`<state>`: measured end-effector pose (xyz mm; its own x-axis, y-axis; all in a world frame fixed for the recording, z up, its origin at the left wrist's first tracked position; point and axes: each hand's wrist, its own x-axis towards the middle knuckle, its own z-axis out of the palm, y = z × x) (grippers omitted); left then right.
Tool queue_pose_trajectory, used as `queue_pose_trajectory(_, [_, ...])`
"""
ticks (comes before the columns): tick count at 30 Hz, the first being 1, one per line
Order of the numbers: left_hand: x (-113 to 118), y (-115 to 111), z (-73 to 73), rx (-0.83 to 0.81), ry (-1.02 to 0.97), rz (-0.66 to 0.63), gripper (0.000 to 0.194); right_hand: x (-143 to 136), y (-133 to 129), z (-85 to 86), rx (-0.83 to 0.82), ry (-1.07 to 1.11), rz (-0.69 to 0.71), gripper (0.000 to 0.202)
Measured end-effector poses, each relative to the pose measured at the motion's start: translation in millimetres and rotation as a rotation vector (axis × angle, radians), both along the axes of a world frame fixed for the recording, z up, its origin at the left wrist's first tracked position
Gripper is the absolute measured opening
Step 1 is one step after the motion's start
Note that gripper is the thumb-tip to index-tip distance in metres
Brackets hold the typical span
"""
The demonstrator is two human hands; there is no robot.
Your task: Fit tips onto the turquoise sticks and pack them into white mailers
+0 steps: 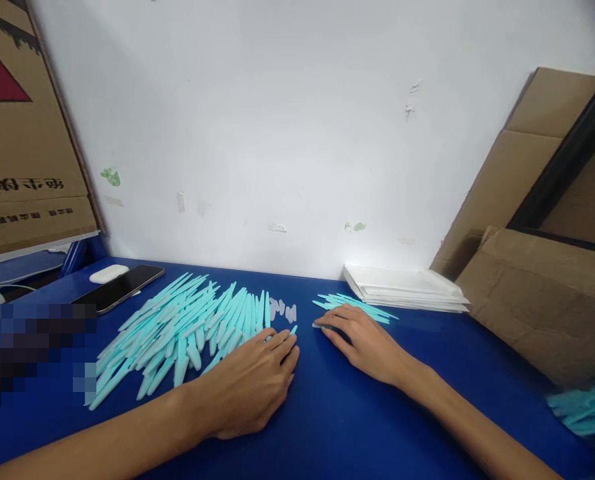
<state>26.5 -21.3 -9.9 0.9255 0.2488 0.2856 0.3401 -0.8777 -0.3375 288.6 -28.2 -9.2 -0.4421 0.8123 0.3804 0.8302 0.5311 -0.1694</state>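
A big heap of slim turquoise eyebrow razors [177, 327] lies on the blue table, many with frosted covers on their wider ends. Beside the heap's right edge, my left hand [257, 380] is closed on one razor [293, 330], whose turquoise tip shows past the fingers; the rest of it is hidden. Several small clear caps [282, 309] lie just beyond that hand. My right hand [360, 337] is bent low over the table, with a small pale piece, seemingly a clear cap [316, 325], at its fingertips. Behind its knuckles is a smaller group of turquoise razors [372, 310].
White flat sheets or sleeves [407, 288] are stacked against the wall. A phone [120, 288] and a white rounded case [109, 273] lie at the far left. Cardboard [522, 293] borders the right side, with more turquoise pieces [587, 407] at the lower right.
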Motion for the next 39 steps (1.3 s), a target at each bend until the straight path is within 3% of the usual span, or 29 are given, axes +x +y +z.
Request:
queue_pose_trajectory(8, [4.2,-7.7,-2.4,0.034,0.007,0.204,0.044,0.4,-0.1,0.0,-0.010,0.013,0.005,0.030])
queue_pose_trajectory(18, [3.3,-6.5,-0.3,-0.033,-0.009,0.351,0.049,-0.8,-1.7,2.5,-0.030,0.008,-0.009,0.031])
queue_pose_trajectory(27, [5.2,0.2,3.5,-0.073,-0.021,0.366,0.049,-4.6,-3.6,0.1,-0.005,-0.001,-0.013,0.035])
queue_pose_trajectory(34, [3.1,15.4,3.1,-0.180,-0.071,0.387,0.047,7.0,0.6,4.0,0.106,-0.080,-0.164,0.037])
queue_pose_trajectory(39, [-1.6,24.3,-3.3,-0.275,-0.081,0.369,0.053,14.9,2.6,2.2,0.068,-0.154,-0.235,0.040])
